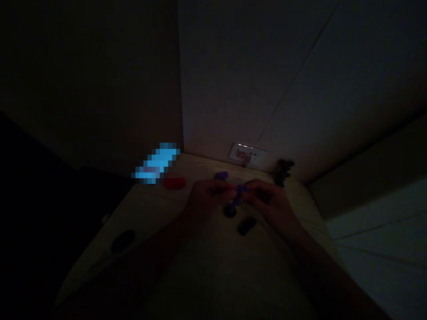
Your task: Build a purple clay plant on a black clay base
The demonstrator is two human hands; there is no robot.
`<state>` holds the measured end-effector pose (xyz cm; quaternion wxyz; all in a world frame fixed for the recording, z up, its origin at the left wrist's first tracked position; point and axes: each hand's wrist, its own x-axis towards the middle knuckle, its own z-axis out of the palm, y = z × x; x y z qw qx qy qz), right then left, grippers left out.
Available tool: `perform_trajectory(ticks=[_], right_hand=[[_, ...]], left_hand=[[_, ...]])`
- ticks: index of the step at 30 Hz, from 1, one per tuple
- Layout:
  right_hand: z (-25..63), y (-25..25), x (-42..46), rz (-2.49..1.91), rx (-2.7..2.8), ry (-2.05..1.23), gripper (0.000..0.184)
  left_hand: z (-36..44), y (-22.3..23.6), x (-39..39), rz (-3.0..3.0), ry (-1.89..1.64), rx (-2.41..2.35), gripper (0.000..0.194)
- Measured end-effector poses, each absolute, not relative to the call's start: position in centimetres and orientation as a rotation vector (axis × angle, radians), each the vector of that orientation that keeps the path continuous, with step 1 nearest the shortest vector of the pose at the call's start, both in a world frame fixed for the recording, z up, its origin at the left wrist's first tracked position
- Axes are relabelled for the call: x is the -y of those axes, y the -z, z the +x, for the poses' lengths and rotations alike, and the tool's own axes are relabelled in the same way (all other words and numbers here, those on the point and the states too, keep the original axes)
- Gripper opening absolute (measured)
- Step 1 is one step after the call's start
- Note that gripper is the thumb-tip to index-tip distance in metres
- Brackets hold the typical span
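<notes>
Small purple piece: we have the small, irregular purple piece (239, 194) between the fingertips of both our hands, over the pale wood-grain table (200, 262); its material is too dark to tell.
Left hand: our left hand (207, 194) pinches it from the left, fingers closed on its side.
Right hand: our right hand (271, 201) grips it from the right, thumb and fingers drawn together.
Under our fingertips: a dark round object (230, 211) shows at the lower end of the purple piece; we cannot tell whether they touch.
Nearer us than our fingers: a black, rounded oblong object (247, 226) lies on the table.
Just beyond our left fingers: a second purple item (221, 175).
Left of our left fingers: a red oval object (175, 182), then a glowing blue, pixelated rectangle (156, 163); a dark oval object (122, 241) lies farther left and nearer us.
Beyond our right fingers: a white wall socket plate (234, 152) with a red switch (241, 154) and a plug (247, 161); a dark knobbly object (283, 173) stands farther right.
</notes>
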<state>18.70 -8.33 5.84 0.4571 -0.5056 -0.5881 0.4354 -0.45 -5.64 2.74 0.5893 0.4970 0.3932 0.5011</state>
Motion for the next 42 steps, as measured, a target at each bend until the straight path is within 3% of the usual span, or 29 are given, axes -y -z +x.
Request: perform_trajectory(ticks=[42], right_hand=[[18.56,-5.94,8.44,-1.249,1.465,-1.082,0.035]], left_hand=[[-0.47,-2.7,5.61,1.135,-1.17,-0.881,0.022]])
